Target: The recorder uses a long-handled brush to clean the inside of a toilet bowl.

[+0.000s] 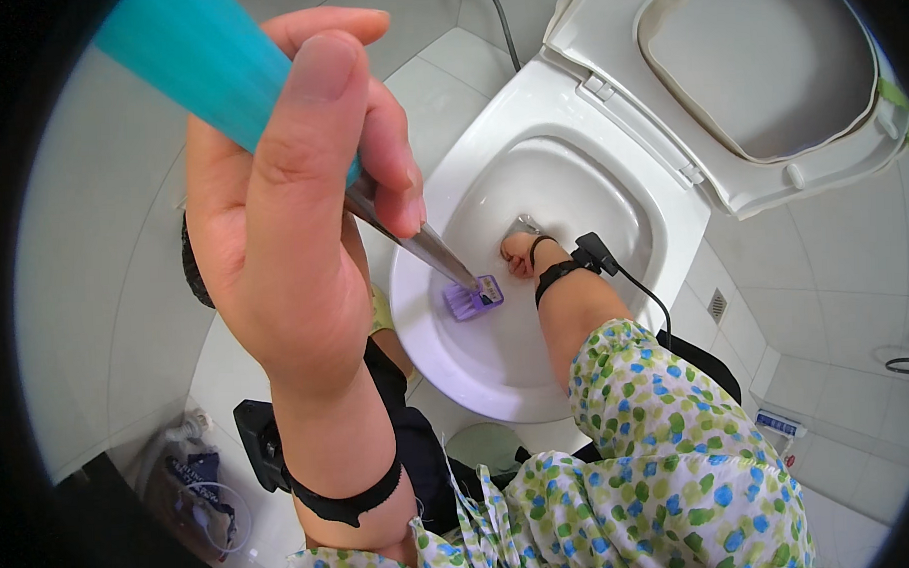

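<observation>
High in the near left, my left hand point(307, 209) is closed round a long-handled toilet brush by its turquoise grip point(192, 63). Its metal shaft point(413, 237) slants down to a purple head point(473, 298) over the front left of the white toilet bowl point(457, 369). Deep in the bowl is my right hand point(519, 254), its fingers curled, close to a small greyish patch point(523, 227) near the drain. Whether the fingers grip anything there cannot be made out.
The raised toilet seat and lid point(757, 63) lean at the back right. A black device with a cable point(596, 253) is strapped to my right wrist. Bags point(186, 484) lie on the floor at the lower left. A floor drain point(716, 303) lies right of the toilet.
</observation>
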Demonstrator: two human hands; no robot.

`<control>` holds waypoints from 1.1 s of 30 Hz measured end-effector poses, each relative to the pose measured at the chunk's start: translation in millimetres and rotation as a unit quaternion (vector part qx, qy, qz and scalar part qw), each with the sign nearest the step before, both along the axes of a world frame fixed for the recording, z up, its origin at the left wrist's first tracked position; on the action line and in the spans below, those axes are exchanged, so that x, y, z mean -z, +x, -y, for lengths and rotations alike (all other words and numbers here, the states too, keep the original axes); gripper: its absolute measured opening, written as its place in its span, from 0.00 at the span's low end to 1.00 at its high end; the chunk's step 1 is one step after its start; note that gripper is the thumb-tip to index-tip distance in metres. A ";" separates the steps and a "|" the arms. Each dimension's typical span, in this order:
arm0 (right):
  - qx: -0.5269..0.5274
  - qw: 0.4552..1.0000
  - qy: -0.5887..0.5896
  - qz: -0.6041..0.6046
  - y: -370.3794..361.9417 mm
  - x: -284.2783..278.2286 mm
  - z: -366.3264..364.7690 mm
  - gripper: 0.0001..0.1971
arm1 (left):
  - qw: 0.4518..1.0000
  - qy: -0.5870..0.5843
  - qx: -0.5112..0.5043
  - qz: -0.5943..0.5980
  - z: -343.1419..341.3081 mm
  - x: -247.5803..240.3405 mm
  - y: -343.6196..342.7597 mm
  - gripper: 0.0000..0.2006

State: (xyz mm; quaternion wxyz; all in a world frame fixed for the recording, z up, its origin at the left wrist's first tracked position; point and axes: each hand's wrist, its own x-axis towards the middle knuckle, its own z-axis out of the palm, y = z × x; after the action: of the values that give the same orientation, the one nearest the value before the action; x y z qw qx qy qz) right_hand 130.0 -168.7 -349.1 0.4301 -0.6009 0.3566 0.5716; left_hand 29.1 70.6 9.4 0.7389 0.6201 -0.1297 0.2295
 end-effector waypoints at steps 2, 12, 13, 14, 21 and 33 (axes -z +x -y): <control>-0.005 1.000 0.000 -0.002 4.7 10.7 7.9 0.11 | 1.000 -0.010 0.011 0.008 1.1 2.7 1.5 0.18; -0.197 0.975 -0.066 0.074 11.5 9.9 8.9 0.13 | 1.000 -0.015 0.003 0.003 -0.5 1.8 0.6 0.17; -0.198 0.975 -0.064 0.073 11.8 8.4 6.8 0.13 | 1.000 -0.015 0.006 0.003 -0.6 0.9 0.2 0.17; -0.272 0.954 -0.077 0.103 13.8 6.1 6.4 0.11 | 1.000 -0.015 0.010 0.004 -0.7 0.2 0.1 0.17; -0.437 0.884 -0.080 0.144 23.0 2.7 24.5 0.12 | 0.999 -0.045 0.026 0.005 5.9 -2.0 5.9 0.17; -0.162 0.977 -0.085 0.109 -3.5 -20.2 -12.6 0.08 | 0.998 -0.036 0.050 0.000 -7.7 4.5 1.8 0.18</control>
State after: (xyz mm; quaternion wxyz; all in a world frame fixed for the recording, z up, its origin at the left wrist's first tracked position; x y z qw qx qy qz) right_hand 126.6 -156.1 -329.0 0.3152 -0.7442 0.2527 0.5320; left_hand 30.9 78.3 4.9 0.7710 0.5861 -0.1522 0.1971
